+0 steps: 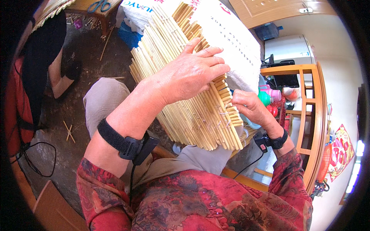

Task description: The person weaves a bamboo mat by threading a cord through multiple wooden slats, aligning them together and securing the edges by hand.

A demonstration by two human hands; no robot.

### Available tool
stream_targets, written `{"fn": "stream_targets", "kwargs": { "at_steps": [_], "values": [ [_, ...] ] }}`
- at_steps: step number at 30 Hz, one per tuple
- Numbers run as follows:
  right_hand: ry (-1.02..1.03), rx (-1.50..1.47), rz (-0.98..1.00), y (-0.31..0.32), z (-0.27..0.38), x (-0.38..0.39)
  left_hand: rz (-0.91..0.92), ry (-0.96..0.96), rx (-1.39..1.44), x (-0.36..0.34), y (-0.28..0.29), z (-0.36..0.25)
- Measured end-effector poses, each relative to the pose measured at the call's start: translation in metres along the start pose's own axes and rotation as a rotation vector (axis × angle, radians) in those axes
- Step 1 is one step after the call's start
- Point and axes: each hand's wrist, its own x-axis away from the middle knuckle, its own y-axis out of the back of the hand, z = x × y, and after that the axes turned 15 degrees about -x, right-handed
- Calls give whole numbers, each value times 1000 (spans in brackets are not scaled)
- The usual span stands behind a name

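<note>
A mat of pale yellow plant stalks [192, 119], set side by side and lashed in rows, rests tilted across my lap. Its upper part is layered, with cut ends stepped along the right edge. My left hand [196, 71] lies over the mat near that edge, palm down, fingers stretched and spread; its thumb is partly hidden. Just beyond the stalk ends on the right, my right hand [250, 106] is closed with fingers curled together. What it pinches, if anything, is too small to tell. Black straps with small devices circle both wrists.
A white printed sack [231, 42] lies behind the mat. Scissors [99, 5] rest on a wooden stool at the far left. Another person's leg [58, 73] is at left. Loose stalks [69, 131] and a black cable [40, 144] lie on the floor. A wooden rack [316, 115] stands right.
</note>
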Motion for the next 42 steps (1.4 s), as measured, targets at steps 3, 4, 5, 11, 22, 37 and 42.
{"fn": "stream_targets", "kwargs": {
  "at_steps": [3,4,5,11,22,37,42],
  "values": [
    [-14,25,-18,-3,1,3,-7,-49,3,0,8,-5],
    [-52,20,-56,-5,0,4,-4,-56,0,0,9,-6],
    [-92,14,-95,-7,0,5,-6,-56,-7,1,9,-7],
    [-90,-13,-54,-7,5,7,-9,-127,-33,-2,6,-12],
    [-29,-55,-78,-15,9,2,95,-108,-14,-3,19,-15],
    [28,-31,-57,-23,14,0,79,-95,15,1,20,-13],
    [25,-34,-59,-24,14,1,90,-95,32,0,21,-12]
  ]
}}
